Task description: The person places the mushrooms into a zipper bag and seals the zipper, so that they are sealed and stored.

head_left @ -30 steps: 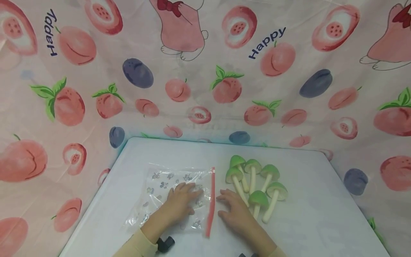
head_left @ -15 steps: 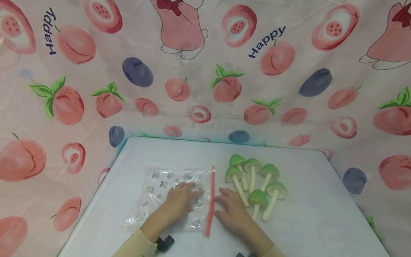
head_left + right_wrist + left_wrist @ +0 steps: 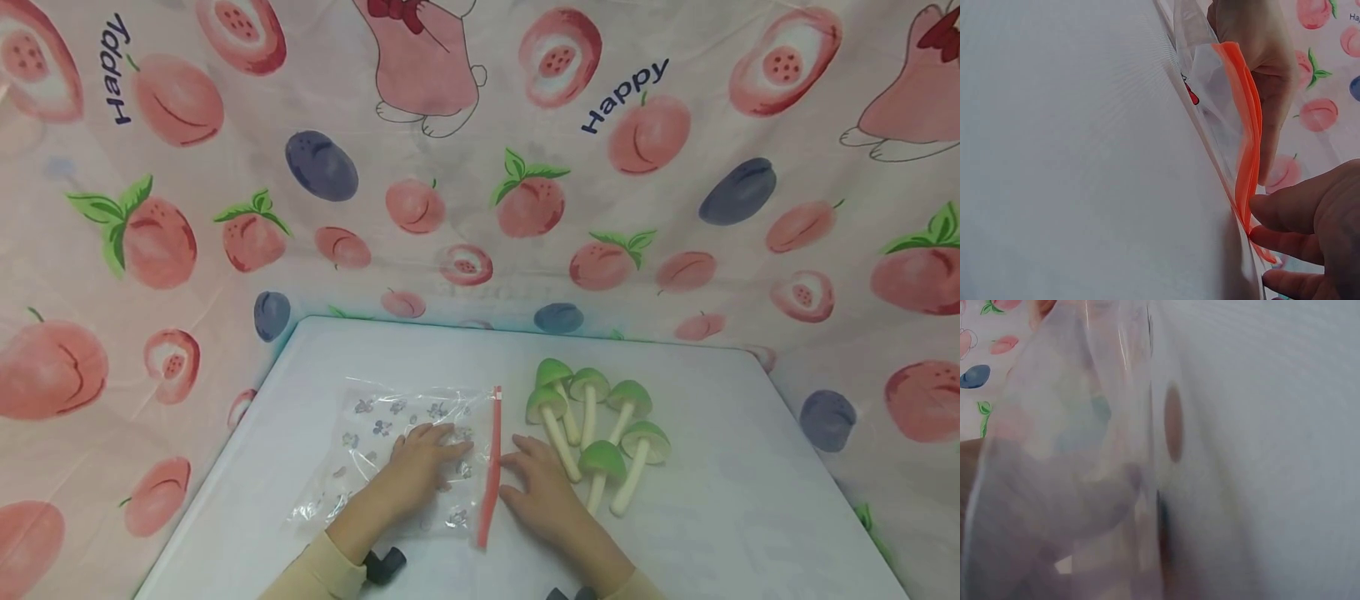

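A clear plastic zip bag (image 3: 356, 458) with small grey prints lies flat on the white table, its red zip strip (image 3: 492, 467) facing right. My left hand (image 3: 420, 471) rests on top of the bag, fingers spread and relaxed. Just right of the strip is my right hand (image 3: 543, 492), with thumb and forefinger apart and their tips right at the strip's edge. In the right wrist view the strip (image 3: 1249, 125) stands up a little, and the thumb (image 3: 1285, 206) reaches it. Filmy plastic (image 3: 1066, 487) covers much of the left wrist view.
Several toy mushrooms (image 3: 602, 462) with green caps and pale stems lie in a cluster right of my right hand. A white table (image 3: 750, 500) carries everything. Behind and beside it hangs a pink fruit-print cloth (image 3: 465, 167). A black wrist device (image 3: 386, 567) shows by the left sleeve.
My right hand has shifted slightly left, closing the small gap to the red zip strip. The left hand, bag and mushrooms stay in place.
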A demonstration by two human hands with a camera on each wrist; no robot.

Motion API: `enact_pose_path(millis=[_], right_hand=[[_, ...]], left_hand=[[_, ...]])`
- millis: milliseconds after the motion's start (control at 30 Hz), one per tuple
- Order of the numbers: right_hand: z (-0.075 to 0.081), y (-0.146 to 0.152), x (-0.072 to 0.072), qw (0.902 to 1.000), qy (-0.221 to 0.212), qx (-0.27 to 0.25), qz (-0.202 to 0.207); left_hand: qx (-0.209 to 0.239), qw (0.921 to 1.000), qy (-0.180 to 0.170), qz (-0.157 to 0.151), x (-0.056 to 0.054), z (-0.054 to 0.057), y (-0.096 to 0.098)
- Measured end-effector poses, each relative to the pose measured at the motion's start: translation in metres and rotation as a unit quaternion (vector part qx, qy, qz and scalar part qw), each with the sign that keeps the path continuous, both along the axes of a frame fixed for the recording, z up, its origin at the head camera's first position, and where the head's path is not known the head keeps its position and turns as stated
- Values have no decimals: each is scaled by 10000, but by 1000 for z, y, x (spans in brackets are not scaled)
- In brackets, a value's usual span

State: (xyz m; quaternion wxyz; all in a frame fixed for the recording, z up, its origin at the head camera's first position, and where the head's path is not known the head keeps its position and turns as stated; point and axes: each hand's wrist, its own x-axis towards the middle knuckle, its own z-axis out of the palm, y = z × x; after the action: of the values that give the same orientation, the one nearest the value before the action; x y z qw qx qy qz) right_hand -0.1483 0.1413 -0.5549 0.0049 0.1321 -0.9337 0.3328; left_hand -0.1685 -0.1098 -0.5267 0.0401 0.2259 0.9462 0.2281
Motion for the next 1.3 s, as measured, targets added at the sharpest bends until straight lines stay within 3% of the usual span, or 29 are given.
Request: enact_pose_path(millis=[267,733,1133,1300], right_hand=[[-1,1,0,9999,-47,138,47],[0,-3,0,9996,20,296,32],[1,-12,0,9990,-90,210,-395],[2,-14,-1,9989,14,245,-389]], left_hand=[[82,9999,43,-63,2,3,-2],[58,9997,234,-77,-1,-2,-4],[119,9996,204,-144,-4,-1,-8],[111,9995,263,-143,-6,-3,-10]])
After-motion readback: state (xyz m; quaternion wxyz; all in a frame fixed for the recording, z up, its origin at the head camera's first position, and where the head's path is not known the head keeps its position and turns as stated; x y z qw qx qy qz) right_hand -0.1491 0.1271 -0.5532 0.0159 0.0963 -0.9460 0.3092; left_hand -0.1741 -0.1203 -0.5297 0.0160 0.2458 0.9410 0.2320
